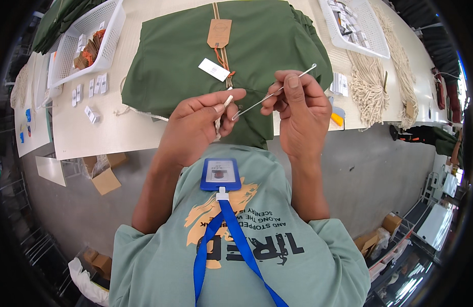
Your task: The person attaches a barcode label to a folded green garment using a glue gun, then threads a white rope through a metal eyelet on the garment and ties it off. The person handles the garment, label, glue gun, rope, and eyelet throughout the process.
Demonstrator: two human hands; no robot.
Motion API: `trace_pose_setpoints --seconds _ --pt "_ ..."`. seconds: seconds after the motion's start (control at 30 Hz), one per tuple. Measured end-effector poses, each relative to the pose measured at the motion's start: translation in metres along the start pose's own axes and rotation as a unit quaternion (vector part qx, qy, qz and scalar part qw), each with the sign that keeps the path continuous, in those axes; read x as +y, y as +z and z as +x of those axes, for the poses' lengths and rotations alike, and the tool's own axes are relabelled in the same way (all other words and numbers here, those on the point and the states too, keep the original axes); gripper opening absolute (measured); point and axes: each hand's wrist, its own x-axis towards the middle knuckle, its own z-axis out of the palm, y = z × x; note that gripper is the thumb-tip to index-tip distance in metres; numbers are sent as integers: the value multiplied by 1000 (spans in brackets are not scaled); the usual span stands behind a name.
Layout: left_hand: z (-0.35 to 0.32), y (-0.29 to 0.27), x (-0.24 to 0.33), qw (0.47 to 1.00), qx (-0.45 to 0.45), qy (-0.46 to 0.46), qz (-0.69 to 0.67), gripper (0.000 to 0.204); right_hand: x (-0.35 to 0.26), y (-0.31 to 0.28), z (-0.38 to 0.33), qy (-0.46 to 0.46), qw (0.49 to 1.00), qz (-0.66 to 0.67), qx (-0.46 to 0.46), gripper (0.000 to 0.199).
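Note:
My left hand (195, 120) pinches the end of a cream drawcord (228, 101) between thumb and fingers, its tip pointing up. The rest of that cord hangs below the fingers. A thin metal threading needle (253, 105), looped at both ends, is gripped by the thumb and fingers of my right hand (303, 110). Its lower loop lies close to the cord, and I cannot tell if they touch. Beyond both hands lies a folded dark green garment (177, 56) with a zip down its middle. A brown hang tag (219, 34) and a white label (213, 69) hang from the zip.
A white basket (113, 36) of tags stands at the far left of the table (108, 138), with several small white labels (101, 84) near it. Another white basket (372, 33) is at the far right, beside bundles of cream cord (369, 92). An opened cardboard box (106, 181) sits below the table.

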Motion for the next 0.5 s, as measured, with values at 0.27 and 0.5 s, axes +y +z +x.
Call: trace_pose_setpoints --seconds 0.27,0.5 --pt "-6 -1 2 1000 -6 -1 -9 43 2 10 2 43 998 -30 -29 23" --pt "-8 1 1 998 -11 -21 -50 44 7 13 9 65 996 -50 -20 21"
